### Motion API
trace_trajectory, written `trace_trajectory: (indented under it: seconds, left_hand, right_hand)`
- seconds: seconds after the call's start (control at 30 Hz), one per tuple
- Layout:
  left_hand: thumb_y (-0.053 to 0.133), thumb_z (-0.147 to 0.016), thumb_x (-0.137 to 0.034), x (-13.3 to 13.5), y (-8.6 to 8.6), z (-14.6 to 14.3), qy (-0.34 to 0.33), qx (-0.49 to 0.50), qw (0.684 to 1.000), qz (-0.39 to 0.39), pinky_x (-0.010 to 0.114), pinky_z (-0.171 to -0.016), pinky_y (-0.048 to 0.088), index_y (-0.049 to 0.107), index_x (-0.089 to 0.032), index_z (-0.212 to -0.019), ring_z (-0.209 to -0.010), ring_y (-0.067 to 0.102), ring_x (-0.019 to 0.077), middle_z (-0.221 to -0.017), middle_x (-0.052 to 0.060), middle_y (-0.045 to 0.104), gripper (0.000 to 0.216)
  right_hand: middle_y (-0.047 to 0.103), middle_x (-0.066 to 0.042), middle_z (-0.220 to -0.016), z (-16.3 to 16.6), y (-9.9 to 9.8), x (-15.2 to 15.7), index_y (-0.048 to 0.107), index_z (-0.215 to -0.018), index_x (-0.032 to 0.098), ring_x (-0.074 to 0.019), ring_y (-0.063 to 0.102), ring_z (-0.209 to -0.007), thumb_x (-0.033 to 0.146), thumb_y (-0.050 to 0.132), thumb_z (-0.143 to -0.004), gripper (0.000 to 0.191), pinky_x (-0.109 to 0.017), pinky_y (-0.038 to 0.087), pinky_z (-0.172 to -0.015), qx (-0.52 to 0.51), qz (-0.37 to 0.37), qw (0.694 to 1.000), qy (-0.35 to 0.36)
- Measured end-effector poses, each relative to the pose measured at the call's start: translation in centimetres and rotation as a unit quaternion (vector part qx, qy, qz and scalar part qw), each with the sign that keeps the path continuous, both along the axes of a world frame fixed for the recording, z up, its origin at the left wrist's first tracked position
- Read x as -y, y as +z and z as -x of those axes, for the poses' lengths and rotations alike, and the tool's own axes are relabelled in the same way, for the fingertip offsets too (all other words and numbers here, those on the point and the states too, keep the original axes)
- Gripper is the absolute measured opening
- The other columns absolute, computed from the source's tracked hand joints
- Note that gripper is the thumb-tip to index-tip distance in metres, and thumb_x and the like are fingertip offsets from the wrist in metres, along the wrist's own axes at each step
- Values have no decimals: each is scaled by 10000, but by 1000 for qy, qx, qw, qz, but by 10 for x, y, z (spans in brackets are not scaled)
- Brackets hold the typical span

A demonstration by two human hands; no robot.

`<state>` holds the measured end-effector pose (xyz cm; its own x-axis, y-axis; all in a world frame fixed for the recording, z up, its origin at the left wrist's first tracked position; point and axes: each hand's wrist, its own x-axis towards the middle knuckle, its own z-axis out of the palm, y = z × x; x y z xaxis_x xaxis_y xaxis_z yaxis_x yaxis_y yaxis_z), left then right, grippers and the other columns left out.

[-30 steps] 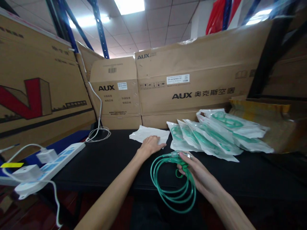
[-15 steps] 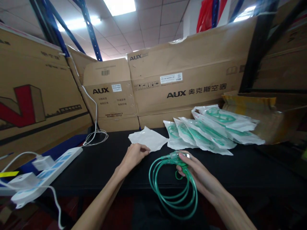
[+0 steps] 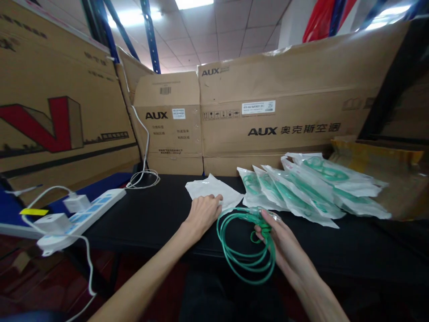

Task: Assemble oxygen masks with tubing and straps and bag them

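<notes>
In my right hand [image 3: 276,237] is an oxygen mask set: its coil of green tubing [image 3: 231,261] hangs below the fingers, and a clear plastic part [image 3: 268,214] shows by the thumb. A green strap loops out under the fingers; most of the mask is hidden in the palm. My left hand [image 3: 205,214] has its fingers curled closed at the near edge of a flat white pouch [image 3: 209,188], apparently pinching it; the fingertips are partly hidden. The pouch lies on the black table [image 3: 147,219], and the coil's upper left touches or nearly touches its near edge.
Several white pouches with green tubing [image 3: 298,190] overlap at the right, beside an open carton [image 3: 375,154]. Cardboard panels [image 3: 224,138] wall the back. A white power strip [image 3: 90,214] with plugs and trailing cables lies at the left.
The view has turned slightly left. My left hand has moved further over the pouch's near edge, closer to the coil. The mask set stays in my right hand, its tubing swung slightly.
</notes>
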<state>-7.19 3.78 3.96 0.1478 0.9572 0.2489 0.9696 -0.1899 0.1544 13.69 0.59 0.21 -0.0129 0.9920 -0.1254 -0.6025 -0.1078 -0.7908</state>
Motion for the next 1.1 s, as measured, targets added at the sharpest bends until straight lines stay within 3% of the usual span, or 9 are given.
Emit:
trace_trajectory:
  seconds: [0.3,0.47,0.6,0.7,0.93,1.1]
  left_hand:
    - [434,-1041,-226,6,4,11,-36,-25,999,-24,319,-764,486,591,-168,-1111,-912,728,270,-974,134,745,181]
    - [386,-1061,-225,8,1,14,-24,-14,998,-51,305,-773,480,562,-174,-1100,-895,736,252,-938,108,745,187]
    - [395,-1059,-252,12,-4,7,-13,-19,997,-76,291,-665,457,564,-180,-1072,-831,732,256,-964,99,738,184]
    - [397,-1059,-266,14,-11,-2,-7,-26,995,-99,272,-602,429,564,-188,-1060,-824,716,233,-1048,92,713,184]
    - [377,-1069,-282,17,-20,-8,-1,-16,988,-156,246,-611,443,539,-207,-1057,-1035,641,213,-1095,65,661,179]
    - [426,-1055,-285,18,-22,-7,0,11,985,-172,246,-651,463,534,-211,-987,-937,657,187,-1038,41,665,148]
  right_hand:
    - [632,47,-625,27,-1,-18,642,-803,181,-93,573,-530,372,964,-561,447,-183,498,-464,-14,0,996,-88]
    - [656,50,-609,29,-3,-18,668,-959,200,-113,591,-548,408,933,-620,479,-199,488,-499,34,-12,988,-148]
    - [691,43,-673,36,-1,-14,662,-1064,222,-133,621,-618,452,918,-637,548,-224,486,-563,78,-50,979,-182]
    - [697,30,-696,46,1,-11,658,-1095,222,-146,633,-651,490,894,-666,558,-243,484,-593,116,-86,973,-178]
    - [729,-5,-789,54,1,-15,630,-1084,204,-170,664,-697,541,862,-685,571,-275,508,-649,152,-124,970,-144]
    - [728,6,-793,47,-2,-11,618,-1076,218,-173,675,-725,526,834,-738,506,-287,502,-708,172,-132,961,-174]
